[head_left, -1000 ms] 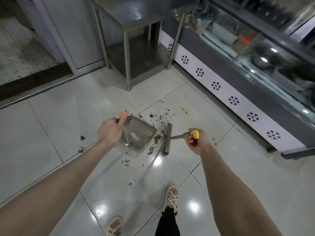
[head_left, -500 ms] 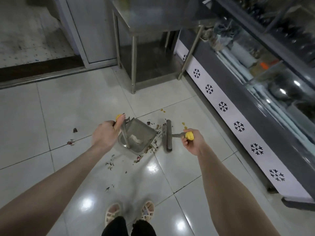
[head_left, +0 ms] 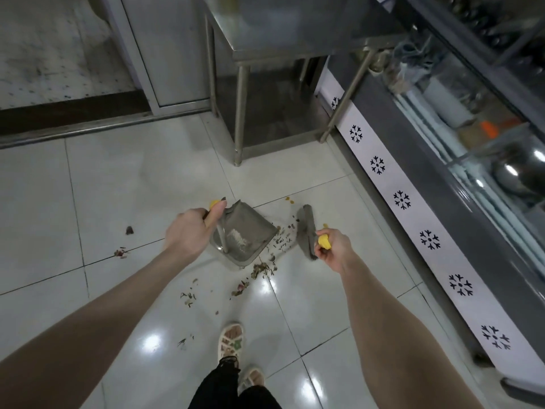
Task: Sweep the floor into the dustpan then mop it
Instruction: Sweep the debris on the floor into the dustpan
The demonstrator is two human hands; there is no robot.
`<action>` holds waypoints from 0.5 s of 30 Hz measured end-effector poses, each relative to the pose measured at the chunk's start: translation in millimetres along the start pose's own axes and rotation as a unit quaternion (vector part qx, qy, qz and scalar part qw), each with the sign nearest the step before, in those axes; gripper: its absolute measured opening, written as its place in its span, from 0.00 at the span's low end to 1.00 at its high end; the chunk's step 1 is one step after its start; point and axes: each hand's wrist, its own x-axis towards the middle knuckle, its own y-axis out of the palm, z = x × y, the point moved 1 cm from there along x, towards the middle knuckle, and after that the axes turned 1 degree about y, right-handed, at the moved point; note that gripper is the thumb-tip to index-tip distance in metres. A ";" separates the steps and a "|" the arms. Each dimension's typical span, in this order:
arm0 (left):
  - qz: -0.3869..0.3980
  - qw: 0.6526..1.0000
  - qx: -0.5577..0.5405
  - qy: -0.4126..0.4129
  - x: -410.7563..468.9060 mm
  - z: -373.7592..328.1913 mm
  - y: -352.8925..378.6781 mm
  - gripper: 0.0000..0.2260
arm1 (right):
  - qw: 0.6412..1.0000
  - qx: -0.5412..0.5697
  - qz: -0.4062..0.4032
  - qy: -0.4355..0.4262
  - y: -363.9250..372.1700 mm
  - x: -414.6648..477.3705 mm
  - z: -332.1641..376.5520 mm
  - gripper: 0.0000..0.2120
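Where woven sandals (head_left: 231, 340) stand on glossy pale floor tiles (head_left: 124, 178), dry leafy scraps (head_left: 261, 268) lie scattered just before the boxy grey metal dustpan (head_left: 250, 228). The left hand (head_left: 188, 234) grips its yellow-capped handle; the right hand (head_left: 330, 246) grips the yellow-tipped broom (head_left: 306, 231), its long flat head just right of the pan. Beyond stands a brushed-steel table (head_left: 265, 48).

Bare tiled floor (head_left: 103, 187) lies open to the left; a steel table (head_left: 295, 53) blocks the far side, a glass display counter (head_left: 427, 178) the right edge.
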 end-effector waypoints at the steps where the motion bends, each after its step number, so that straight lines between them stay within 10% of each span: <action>1: 0.001 1.000 -0.001 0.000 7.0 -1.7 -0.5 0.32 | 1.000 -0.005 -0.005 -0.002 4.1 6.6 4.0 0.08; 15: -0.024 0.999 0.021 -0.009 49.5 -7.2 3.2 0.32 | 0.986 -0.148 0.019 0.071 40.2 59.3 21.0 0.08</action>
